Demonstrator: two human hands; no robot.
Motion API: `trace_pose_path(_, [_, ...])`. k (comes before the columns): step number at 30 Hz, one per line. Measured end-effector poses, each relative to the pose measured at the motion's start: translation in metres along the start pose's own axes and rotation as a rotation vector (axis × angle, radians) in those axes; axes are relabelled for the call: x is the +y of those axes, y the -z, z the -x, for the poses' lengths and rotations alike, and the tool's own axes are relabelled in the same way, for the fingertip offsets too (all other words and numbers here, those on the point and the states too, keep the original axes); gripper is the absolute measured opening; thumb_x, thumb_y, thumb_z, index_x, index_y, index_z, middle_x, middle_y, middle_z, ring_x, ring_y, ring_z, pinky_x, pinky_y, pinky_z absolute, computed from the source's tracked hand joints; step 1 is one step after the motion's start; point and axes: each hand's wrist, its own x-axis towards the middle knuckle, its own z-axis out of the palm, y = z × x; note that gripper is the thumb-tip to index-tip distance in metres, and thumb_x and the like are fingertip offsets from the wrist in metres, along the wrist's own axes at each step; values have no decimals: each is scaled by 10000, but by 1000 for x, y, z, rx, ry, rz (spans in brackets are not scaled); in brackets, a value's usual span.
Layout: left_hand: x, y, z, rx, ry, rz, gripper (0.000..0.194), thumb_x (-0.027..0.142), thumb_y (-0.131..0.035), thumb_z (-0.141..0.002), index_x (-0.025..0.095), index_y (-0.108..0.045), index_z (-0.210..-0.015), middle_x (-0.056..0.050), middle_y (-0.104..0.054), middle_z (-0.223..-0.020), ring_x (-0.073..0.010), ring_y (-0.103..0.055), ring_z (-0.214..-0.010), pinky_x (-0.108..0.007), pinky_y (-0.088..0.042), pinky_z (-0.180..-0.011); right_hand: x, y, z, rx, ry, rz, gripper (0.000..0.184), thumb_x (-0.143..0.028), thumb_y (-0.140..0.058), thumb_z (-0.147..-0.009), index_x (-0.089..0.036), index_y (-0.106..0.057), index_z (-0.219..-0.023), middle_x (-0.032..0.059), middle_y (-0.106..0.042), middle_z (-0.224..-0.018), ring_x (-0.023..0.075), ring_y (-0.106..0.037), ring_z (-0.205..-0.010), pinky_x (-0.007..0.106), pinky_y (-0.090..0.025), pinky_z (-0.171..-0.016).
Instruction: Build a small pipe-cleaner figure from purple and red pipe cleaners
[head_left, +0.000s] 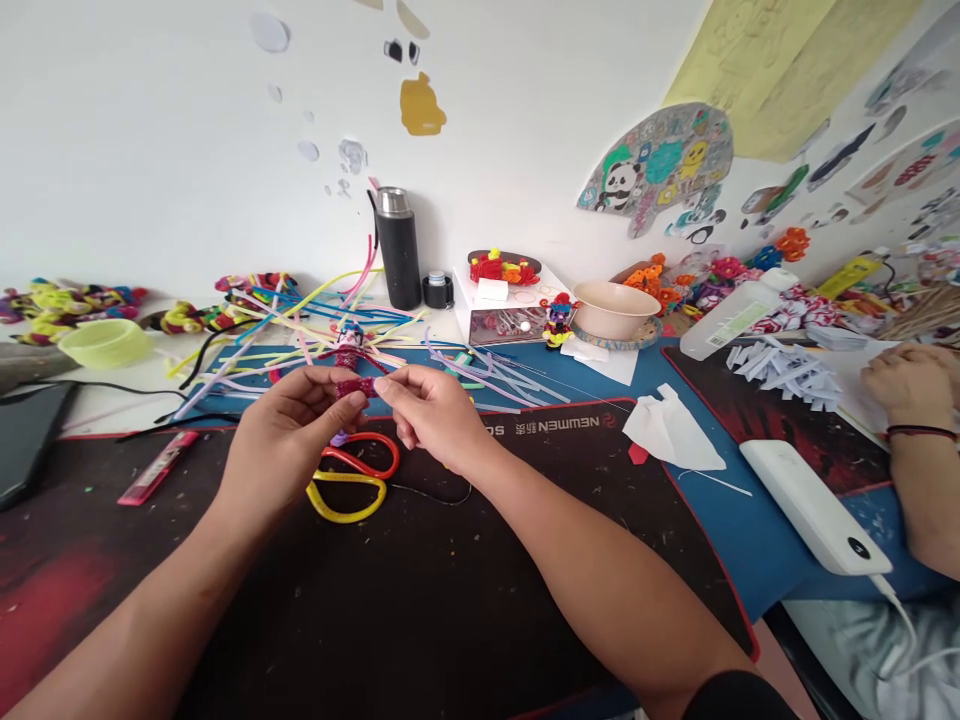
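Above the dark mat, a small figure made of dark red pipe cleaner [354, 386] sits between my two hands; a whitish and dark doll-like face [349, 336] shows above it. My left hand [289, 420] is closed, thumb and fingers gripping the lower red part from the left. From the right, my right hand [431, 405] pinches the same part between thumb and forefinger, its other fingers curled. Just below the hands lie scissors [364, 515] with one yellow and one red handle loop. Their blades are hidden.
Loose pipe cleaners [225, 385] spread behind my hands. At the back stand a black thermos [399, 250], a white box [491, 322] and a beige bowl [615, 312]. A power bank [814, 508] lies right, near another person's hands [911, 380]. A pink packet [157, 468] lies left.
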Motion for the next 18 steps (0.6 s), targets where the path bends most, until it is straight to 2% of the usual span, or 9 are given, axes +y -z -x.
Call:
trace_pose_path(6, [0,0,3,57,-86,-77,440,509,-925,-742,229,-740,-1026,-31,-789,-964,-229,-750,-891,-355,-630,-823,-4,-1,2,-21,-19,-42,350,-542,-748,-973,-215,-632,-927,-90,-542,-531,85,-459,-405,219,-321,-429])
trace_pose_path(12, [0,-1,6,67,-191,-225,363,502,-855,-797,239,-744,-1022,-27,-780,-920,-219,-710,-806,-335,-552,-719,-3,-2,2,-9,-46,-63,339,-528,-764,-962,-212,-653,-1016,-92,-567,-574,80,-476,-412,213,-316,-415])
trace_pose_path(15, [-2,-1,6,32,-185,-214,371,505,-876,-787,242,-754,-1019,-26,-788,-899,-220,-719,-783,-333,-566,-704,-1,-2,1,-31,-48,-70,299,-495,-743,-983,-208,-661,-991,-90,-563,-565,78,-467,-405,212,-320,-415])
trace_pose_path(18, [-3,1,5,-54,-125,-108,448,530,-920,-763,241,-774,-1073,-55,-828,-964,-243,-761,-855,-347,-618,-761,-3,-2,1,-28,-79,-75,265,-460,-722,-1005,-210,-649,-955,-91,-545,-542,76,-459,-395,208,-295,-411])
